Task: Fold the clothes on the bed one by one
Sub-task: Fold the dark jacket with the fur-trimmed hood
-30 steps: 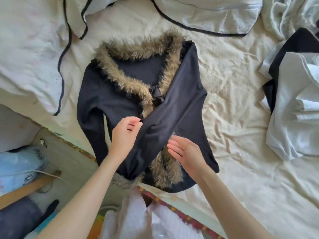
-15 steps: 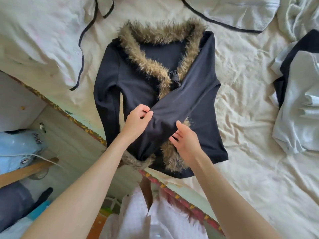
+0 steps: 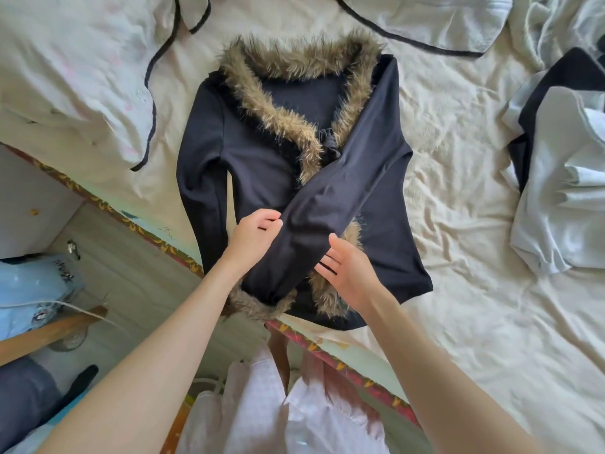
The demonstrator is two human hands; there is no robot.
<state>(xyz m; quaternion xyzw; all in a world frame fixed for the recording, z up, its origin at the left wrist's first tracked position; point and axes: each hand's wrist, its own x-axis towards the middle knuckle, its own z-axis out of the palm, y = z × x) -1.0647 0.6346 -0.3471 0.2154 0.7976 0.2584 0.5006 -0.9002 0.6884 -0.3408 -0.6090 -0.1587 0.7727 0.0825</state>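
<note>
1. My left hand (image 3: 253, 235) pinches the edge of the folded sleeve, fingers curled.
2. The black long-sleeved cardigan with brown fur trim (image 3: 262, 152) lies flat on the cream-sheeted bed (image 3: 458, 152), near its edge, one fur-cuffed sleeve crossed diagonally over the front.
3. My right hand (image 3: 348, 270) rests open against that sleeve, fingers straight.

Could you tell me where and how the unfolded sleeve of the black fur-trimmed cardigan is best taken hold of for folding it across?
Probably at its cuff end, near the bed's edge. The unfolded sleeve lies flat and straight along the cardigan on the left hand's side, so that hand could pinch the cuff from the outer side and carry it across the front, over the folded sleeve.
</note>
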